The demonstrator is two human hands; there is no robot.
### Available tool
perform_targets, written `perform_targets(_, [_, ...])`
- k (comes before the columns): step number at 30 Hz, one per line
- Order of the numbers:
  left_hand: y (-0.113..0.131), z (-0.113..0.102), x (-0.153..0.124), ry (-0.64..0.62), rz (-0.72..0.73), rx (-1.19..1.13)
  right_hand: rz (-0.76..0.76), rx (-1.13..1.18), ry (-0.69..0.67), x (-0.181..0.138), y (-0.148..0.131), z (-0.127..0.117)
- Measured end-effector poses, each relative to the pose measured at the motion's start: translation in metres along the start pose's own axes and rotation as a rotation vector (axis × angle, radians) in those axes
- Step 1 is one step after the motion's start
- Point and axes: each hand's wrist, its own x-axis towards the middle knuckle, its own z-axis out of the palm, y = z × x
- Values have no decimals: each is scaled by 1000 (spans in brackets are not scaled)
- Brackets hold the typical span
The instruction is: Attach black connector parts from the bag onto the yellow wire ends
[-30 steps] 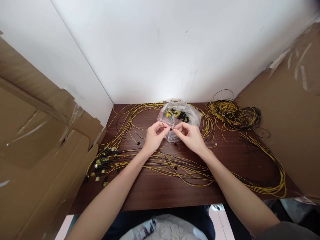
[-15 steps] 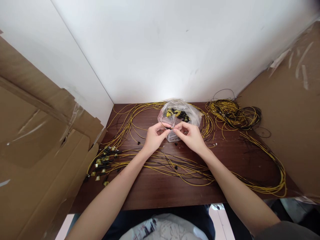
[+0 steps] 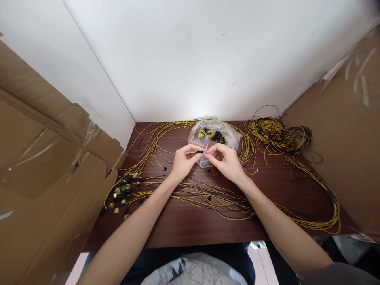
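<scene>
My left hand (image 3: 184,159) and my right hand (image 3: 223,159) meet fingertip to fingertip above the front of a clear plastic bag (image 3: 233,136). Pinched in my left fingers is a small dark wire piece (image 3: 199,152), pointing toward the right hand. The right thumb and forefinger close at its other end; what they grip is too small to make out. Inside the bag lie black and yellow small parts (image 3: 212,135). Below my wrists, a bundle of yellow and black wires (image 3: 204,194) runs across the brown table (image 3: 184,233).
Wires with black and yellow-tagged ends (image 3: 121,194) gather at the left. A tangled wire coil (image 3: 274,134) sits at the back right. Small black pieces (image 3: 209,198) lie scattered. Cardboard panels (image 3: 53,190) flank both sides, and a white wall (image 3: 190,59) stands behind.
My hands stay in nearly the same place. The fingertips have shifted slightly around the small dark piece, and the thin wire end that curved above the left fingers now lies lower.
</scene>
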Motion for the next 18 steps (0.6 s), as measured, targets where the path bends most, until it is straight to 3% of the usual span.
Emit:
perform_targets(5, [0, 0, 0, 9, -7, -17, 75, 68, -9, -1, 4, 2])
perform_targets(18, [-2, 1, 1, 37, -30, -52, 293, 504, -45, 2, 10, 6])
